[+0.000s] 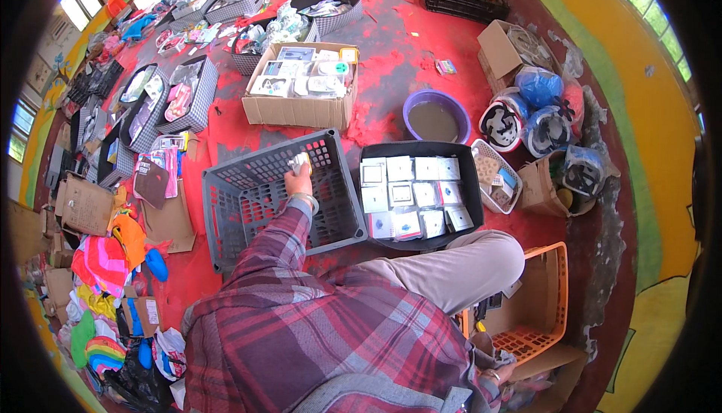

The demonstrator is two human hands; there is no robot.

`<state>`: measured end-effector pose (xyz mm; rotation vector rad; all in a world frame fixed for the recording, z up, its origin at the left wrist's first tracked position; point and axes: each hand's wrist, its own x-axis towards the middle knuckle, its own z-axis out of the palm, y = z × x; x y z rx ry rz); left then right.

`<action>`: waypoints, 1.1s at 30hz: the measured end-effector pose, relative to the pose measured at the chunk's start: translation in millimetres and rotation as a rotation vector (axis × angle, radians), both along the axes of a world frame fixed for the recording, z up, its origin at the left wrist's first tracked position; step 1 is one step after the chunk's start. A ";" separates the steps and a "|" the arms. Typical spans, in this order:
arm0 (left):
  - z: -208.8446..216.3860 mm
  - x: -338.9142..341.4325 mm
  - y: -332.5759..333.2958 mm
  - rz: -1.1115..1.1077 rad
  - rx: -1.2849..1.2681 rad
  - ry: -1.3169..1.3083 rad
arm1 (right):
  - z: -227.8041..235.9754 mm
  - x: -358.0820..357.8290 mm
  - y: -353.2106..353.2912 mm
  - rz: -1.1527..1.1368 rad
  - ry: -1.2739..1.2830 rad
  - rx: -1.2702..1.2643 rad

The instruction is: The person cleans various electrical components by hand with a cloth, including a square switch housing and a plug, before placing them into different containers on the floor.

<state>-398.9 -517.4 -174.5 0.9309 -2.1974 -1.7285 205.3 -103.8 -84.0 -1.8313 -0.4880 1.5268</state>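
Observation:
My left hand (298, 181) reaches into a dark grey plastic crate (214, 221), its fingers closed round a small white and yellowish item (299, 162) whose kind I cannot make out. The crate's slotted floor shows beneath the hand. Just right of it stands a black bin (475, 187) holding rows of small white boxes (401, 193), some with blue marks. My right hand (502, 373) is low at the right, by an orange plastic basket (560, 293) lying beside my leg. Its fingers are mostly hidden.
Beyond the crate is a cardboard box (293, 112) of packaged goods. A purple basin (410, 129) of murky water stands behind the bin. Helmets (500, 126) and a white basket (489, 195) lie at the right. Patterned bins (197, 116) and colourful cloth items (105, 262) fill the left.

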 end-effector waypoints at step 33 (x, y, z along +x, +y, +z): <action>50.4 -73.5 81.1 -0.320 0.480 0.259 | -37.0 25.6 13.8 -0.046 -0.089 0.067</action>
